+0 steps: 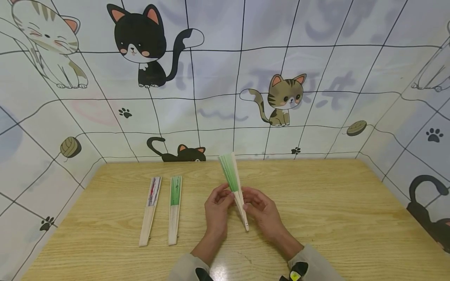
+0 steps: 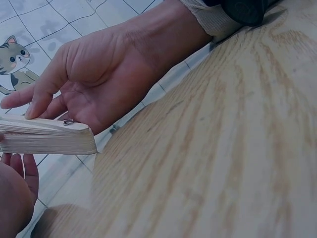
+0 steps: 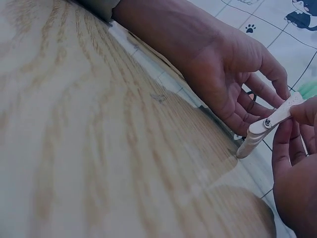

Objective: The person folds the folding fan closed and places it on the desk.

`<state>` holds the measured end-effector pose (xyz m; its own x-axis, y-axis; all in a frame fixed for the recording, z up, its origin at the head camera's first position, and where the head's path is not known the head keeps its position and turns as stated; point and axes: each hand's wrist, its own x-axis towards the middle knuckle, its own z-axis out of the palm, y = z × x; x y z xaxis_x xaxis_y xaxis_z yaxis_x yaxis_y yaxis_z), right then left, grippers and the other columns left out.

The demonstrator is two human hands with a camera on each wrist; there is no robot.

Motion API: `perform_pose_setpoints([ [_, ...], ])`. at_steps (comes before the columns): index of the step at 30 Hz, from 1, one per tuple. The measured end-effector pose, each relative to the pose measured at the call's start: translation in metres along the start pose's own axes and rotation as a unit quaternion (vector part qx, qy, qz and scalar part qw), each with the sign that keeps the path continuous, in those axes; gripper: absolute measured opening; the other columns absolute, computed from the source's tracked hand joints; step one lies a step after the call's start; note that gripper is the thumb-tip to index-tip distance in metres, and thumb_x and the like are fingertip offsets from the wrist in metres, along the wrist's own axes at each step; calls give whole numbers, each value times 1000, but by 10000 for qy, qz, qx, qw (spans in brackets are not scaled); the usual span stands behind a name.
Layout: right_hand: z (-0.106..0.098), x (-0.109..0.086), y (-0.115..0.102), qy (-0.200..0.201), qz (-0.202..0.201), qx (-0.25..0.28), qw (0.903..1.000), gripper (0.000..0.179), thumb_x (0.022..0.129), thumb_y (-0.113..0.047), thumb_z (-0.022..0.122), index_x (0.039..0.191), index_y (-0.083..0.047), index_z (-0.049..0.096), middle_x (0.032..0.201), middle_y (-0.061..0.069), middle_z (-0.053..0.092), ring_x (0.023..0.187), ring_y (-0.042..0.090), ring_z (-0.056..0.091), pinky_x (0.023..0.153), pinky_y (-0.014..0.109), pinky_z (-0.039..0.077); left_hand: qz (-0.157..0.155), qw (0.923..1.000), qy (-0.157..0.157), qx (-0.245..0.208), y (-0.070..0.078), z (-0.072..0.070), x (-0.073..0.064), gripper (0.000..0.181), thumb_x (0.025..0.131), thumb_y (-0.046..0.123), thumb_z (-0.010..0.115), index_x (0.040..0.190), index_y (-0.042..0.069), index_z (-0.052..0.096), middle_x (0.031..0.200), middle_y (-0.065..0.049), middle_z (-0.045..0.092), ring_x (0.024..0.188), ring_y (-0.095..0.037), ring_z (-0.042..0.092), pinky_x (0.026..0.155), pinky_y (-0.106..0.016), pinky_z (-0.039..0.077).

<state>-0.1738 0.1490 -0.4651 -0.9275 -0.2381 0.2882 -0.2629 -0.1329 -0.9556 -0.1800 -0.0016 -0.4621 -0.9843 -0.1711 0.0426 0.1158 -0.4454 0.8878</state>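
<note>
A green folding fan (image 1: 230,171) is held up above the table between my two hands, nearly folded, its leaf end pointing away and its riveted end toward me. My left hand (image 1: 216,208) grips it from the left, thumb near where the leaf meets the pale sticks. From the right, my right hand (image 1: 263,212) pinches the sticks with thumb and fingers. The left wrist view shows the stacked sticks (image 2: 49,139) of the fan and its metal rivet. In the right wrist view the rivet (image 3: 267,123) faces the camera, with the green leaf partly hidden by my right hand (image 3: 302,183).
Two folded fans lie side by side on the wooden table (image 1: 334,207), left of my hands: one with a purple-and-red patterned leaf (image 1: 154,191), one with a green leaf (image 1: 175,190). A cat-printed cloth backdrop (image 1: 218,78) rises behind the table and at both sides.
</note>
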Motion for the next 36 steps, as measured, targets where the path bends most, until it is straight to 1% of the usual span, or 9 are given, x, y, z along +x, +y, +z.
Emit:
perform_pose_setpoints([
  [4,1,-1,0,-21,-14,-98,9999,43,91,-4,64,133,-1,51,121,21,58,105,24,59,92,28,51,-47,10000,-67,38,-1,-1,0,34,87,2,68,120,0,61,99,-11,58,83,-16,60,78,-31,57],
  [8,1,0,0,19,58,-115,9999,50,91,-4,65,138,-6,47,123,21,55,104,25,59,89,28,52,-60,9998,-159,-53,-2,-1,0,35,87,8,71,120,1,63,99,-11,59,84,-16,61,77,-32,57],
  [12,1,0,-1,13,165,-120,9998,53,91,-5,65,141,-9,46,126,19,53,105,26,58,87,27,53,-66,9997,-197,-123,-2,0,0,37,85,9,73,120,2,63,99,-10,59,85,-17,62,76,-31,57],
  [17,1,0,1,-27,123,-226,9997,49,91,-5,65,138,-7,50,121,19,56,104,24,59,85,26,53,-93,9998,-157,-86,-1,0,0,38,84,8,73,120,2,63,98,-9,59,85,-17,61,75,-29,57],
  [23,1,0,2,-69,57,-169,9998,48,91,-3,64,137,-4,50,118,20,56,104,23,59,85,26,53,-130,9997,-170,-124,0,0,0,37,85,7,72,121,2,62,99,-9,58,84,-16,60,74,-30,56],
  [29,1,0,1,-105,133,-126,9998,48,91,-4,64,137,-4,50,119,19,55,107,24,57,85,26,53,-178,9996,-171,-102,0,0,0,37,85,7,72,120,2,62,99,-9,58,85,-17,61,74,-30,56],
  [36,1,-1,-2,-99,214,-95,9997,49,91,-5,65,138,-5,50,118,18,55,108,24,57,86,26,53,-153,9997,-159,-117,-1,0,0,36,85,5,72,120,1,62,98,-10,59,84,-17,61,74,-31,56],
])
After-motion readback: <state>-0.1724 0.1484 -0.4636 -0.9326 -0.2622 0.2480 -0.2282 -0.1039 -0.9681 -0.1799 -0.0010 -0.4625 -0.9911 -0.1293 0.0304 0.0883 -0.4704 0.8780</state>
